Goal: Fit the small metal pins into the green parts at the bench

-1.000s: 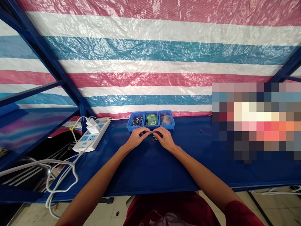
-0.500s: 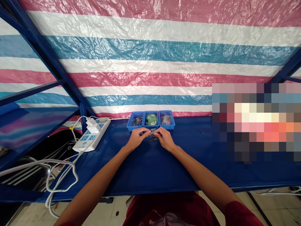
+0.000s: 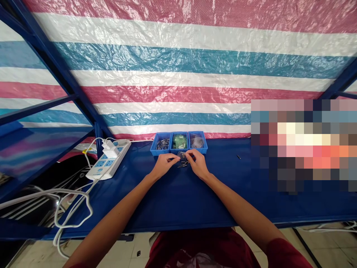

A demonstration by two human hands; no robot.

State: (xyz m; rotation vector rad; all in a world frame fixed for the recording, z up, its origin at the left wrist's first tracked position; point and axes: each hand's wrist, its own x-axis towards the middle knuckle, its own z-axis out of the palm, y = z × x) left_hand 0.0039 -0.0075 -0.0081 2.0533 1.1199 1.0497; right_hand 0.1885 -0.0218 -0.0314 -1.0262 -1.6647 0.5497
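Note:
Between my two hands is a small clear plastic bag (image 3: 182, 155), with something small inside that I cannot make out. My left hand (image 3: 164, 164) pinches the bag's left side, and my right hand (image 3: 197, 162) pinches its upper right corner. Just below the bag, a few thin dark metal pins (image 3: 183, 164) lie on the blue table. Right behind my hands stand three blue bins: the left bin (image 3: 161, 152) holds many dark metal pins, the middle bin (image 3: 179, 134) holds green packets, and the right bin (image 3: 198, 133) holds clear plastic bags.
A white power strip (image 3: 107, 163) with a plugged-in adapter (image 3: 111, 150) and loose white cables (image 3: 89, 203) occupies the table's left side. One dark pin (image 3: 238, 156) lies to the right. Striped sheeting (image 3: 178, 78) hangs behind the table. The far right is pixelated.
The clear bag has turned and now shows flatter between my fingers. My right hand has shifted its pinch slightly up; my left hand has barely moved.

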